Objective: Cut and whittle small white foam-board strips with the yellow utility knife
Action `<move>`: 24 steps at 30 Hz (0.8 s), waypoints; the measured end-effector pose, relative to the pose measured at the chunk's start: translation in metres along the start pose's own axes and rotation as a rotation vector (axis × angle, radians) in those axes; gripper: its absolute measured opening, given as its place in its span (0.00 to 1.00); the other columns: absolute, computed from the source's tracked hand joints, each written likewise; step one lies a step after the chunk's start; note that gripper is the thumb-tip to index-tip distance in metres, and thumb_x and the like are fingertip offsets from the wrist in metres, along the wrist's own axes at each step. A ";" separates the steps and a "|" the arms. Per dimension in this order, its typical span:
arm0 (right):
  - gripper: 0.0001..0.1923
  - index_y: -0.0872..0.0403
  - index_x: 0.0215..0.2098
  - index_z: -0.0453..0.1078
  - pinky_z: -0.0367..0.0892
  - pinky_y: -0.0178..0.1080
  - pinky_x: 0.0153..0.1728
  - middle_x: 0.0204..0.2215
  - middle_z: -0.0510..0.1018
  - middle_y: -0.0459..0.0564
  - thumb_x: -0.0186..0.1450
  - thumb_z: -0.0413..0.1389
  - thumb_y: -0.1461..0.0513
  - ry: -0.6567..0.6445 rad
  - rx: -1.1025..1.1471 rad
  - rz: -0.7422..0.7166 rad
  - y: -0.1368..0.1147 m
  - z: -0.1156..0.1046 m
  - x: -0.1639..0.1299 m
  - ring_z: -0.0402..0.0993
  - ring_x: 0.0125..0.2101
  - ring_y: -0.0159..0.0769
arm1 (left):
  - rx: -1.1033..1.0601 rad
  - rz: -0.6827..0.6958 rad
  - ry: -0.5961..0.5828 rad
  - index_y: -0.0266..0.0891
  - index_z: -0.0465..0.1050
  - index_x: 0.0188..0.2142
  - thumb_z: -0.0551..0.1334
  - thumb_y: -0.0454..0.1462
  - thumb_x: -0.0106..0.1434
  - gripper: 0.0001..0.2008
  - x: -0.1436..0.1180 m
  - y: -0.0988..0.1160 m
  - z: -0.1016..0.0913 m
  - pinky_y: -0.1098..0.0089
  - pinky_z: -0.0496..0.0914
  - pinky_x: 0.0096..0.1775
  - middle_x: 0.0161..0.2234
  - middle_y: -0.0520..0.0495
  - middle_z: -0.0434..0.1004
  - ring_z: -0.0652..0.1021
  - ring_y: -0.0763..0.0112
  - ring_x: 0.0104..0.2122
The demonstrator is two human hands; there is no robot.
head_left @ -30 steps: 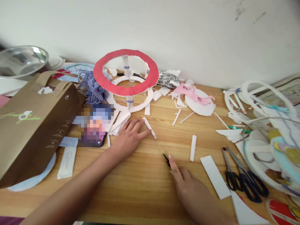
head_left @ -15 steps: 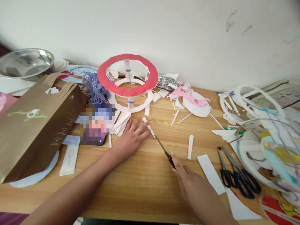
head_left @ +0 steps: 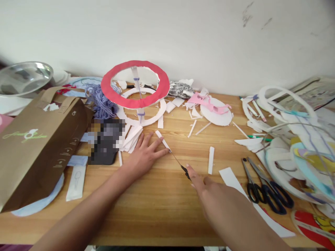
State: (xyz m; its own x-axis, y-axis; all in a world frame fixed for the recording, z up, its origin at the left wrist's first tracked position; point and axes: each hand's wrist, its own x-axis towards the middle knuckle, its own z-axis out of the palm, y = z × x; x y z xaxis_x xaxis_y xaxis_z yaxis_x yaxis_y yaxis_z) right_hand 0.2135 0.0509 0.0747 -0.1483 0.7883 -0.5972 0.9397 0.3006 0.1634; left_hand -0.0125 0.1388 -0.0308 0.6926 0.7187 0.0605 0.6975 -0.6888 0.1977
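My right hand (head_left: 211, 195) is closed around the dark handle of a utility knife (head_left: 185, 170). Its thin blade reaches up and left to a narrow white foam strip (head_left: 159, 135) lying on the wooden table (head_left: 146, 216). My left hand (head_left: 145, 153) lies flat with fingers spread, its index and middle fingertips touching the strip's left side. Close behind that hand is a pile of white foam pieces (head_left: 132, 137). Another short white strip (head_left: 210, 160) lies apart, beyond my right hand.
A red-topped ring frame (head_left: 110, 87) stands at the back beside purple yarn (head_left: 101, 103). To the left are a brown paper bag (head_left: 39, 150), a metal bowl (head_left: 26, 78) and a dark phone (head_left: 104, 153). Scissors (head_left: 273, 191) and white ring frames (head_left: 288, 104) occupy the right side.
The view has shifted slightly. The knife's blade now runs along the strip's right edge, and my left middle fingertip is extended nearer the blade. The phone's screen has turned dark.
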 end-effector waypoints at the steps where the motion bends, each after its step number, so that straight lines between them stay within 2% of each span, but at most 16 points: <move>1: 0.44 0.50 0.69 0.54 0.45 0.37 0.16 0.27 0.82 0.51 0.56 0.49 0.78 0.023 -0.010 0.000 0.000 0.003 0.000 0.79 0.22 0.40 | 0.002 -0.004 -0.002 0.57 0.64 0.61 0.52 0.28 0.66 0.28 0.000 0.000 0.000 0.36 0.52 0.61 0.66 0.47 0.57 0.52 0.43 0.67; 4: 0.44 0.48 0.68 0.55 0.41 0.38 0.16 0.26 0.81 0.49 0.55 0.50 0.78 0.154 -0.036 -0.006 0.004 0.028 -0.004 0.77 0.18 0.39 | 0.001 -0.001 0.002 0.56 0.64 0.61 0.51 0.28 0.66 0.28 0.000 0.000 0.000 0.36 0.52 0.61 0.66 0.48 0.58 0.53 0.41 0.66; 8: 0.46 0.49 0.67 0.55 0.44 0.38 0.15 0.24 0.79 0.47 0.52 0.48 0.78 0.332 0.003 -0.044 0.011 0.062 -0.017 0.75 0.15 0.37 | -0.030 0.012 0.019 0.56 0.64 0.61 0.51 0.27 0.66 0.29 0.000 0.000 0.003 0.35 0.51 0.61 0.65 0.51 0.60 0.52 0.39 0.66; 11: 0.47 0.49 0.69 0.51 0.48 0.37 0.14 0.25 0.79 0.46 0.52 0.46 0.78 0.418 0.098 -0.099 0.015 0.074 -0.028 0.74 0.13 0.36 | -0.053 0.003 0.044 0.54 0.64 0.61 0.52 0.27 0.65 0.29 -0.001 -0.002 0.005 0.35 0.51 0.61 0.65 0.50 0.60 0.52 0.40 0.66; 14: 0.39 0.47 0.68 0.52 0.54 0.37 0.12 0.25 0.81 0.46 0.59 0.46 0.73 0.487 0.185 -0.120 0.019 0.077 -0.035 0.75 0.14 0.38 | -0.075 -0.002 0.087 0.50 0.63 0.62 0.52 0.26 0.65 0.28 -0.001 -0.005 0.006 0.41 0.53 0.62 0.64 0.49 0.63 0.56 0.46 0.65; 16: 0.32 0.46 0.69 0.52 0.62 0.36 0.14 0.31 0.83 0.49 0.67 0.45 0.66 0.531 0.286 -0.115 0.019 0.077 -0.036 0.79 0.19 0.40 | -0.087 -0.013 0.138 0.45 0.64 0.61 0.53 0.29 0.67 0.24 -0.002 -0.007 0.008 0.48 0.58 0.62 0.60 0.47 0.67 0.62 0.51 0.61; 19: 0.28 0.46 0.69 0.51 0.76 0.38 0.31 0.49 0.80 0.52 0.72 0.45 0.59 0.635 0.490 -0.059 0.014 0.075 -0.031 0.82 0.41 0.43 | -0.067 -0.045 0.213 0.44 0.70 0.55 0.56 0.33 0.68 0.17 -0.002 -0.007 0.008 0.54 0.66 0.56 0.53 0.44 0.73 0.67 0.54 0.55; 21: 0.26 0.47 0.67 0.54 0.77 0.39 0.42 0.55 0.76 0.52 0.72 0.46 0.57 0.698 0.614 -0.012 0.006 0.072 -0.022 0.77 0.50 0.43 | -0.062 -0.059 0.255 0.44 0.74 0.48 0.58 0.34 0.67 0.11 -0.001 -0.006 0.007 0.54 0.67 0.54 0.52 0.43 0.73 0.67 0.53 0.55; 24: 0.22 0.50 0.63 0.61 0.75 0.41 0.48 0.53 0.77 0.54 0.72 0.48 0.58 0.773 0.784 0.025 -0.009 0.066 0.003 0.75 0.53 0.43 | -0.205 -0.121 0.315 0.42 0.73 0.43 0.56 0.36 0.69 0.08 -0.002 -0.004 0.003 0.54 0.67 0.54 0.49 0.41 0.74 0.70 0.55 0.53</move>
State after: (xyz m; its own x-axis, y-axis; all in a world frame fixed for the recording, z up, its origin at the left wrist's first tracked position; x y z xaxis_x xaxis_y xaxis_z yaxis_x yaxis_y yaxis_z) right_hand 0.2248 0.0147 0.0197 -0.0222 0.9951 0.0964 0.8398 0.0709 -0.5383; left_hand -0.0159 0.1397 -0.0345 0.4950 0.8094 0.3160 0.6975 -0.5870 0.4110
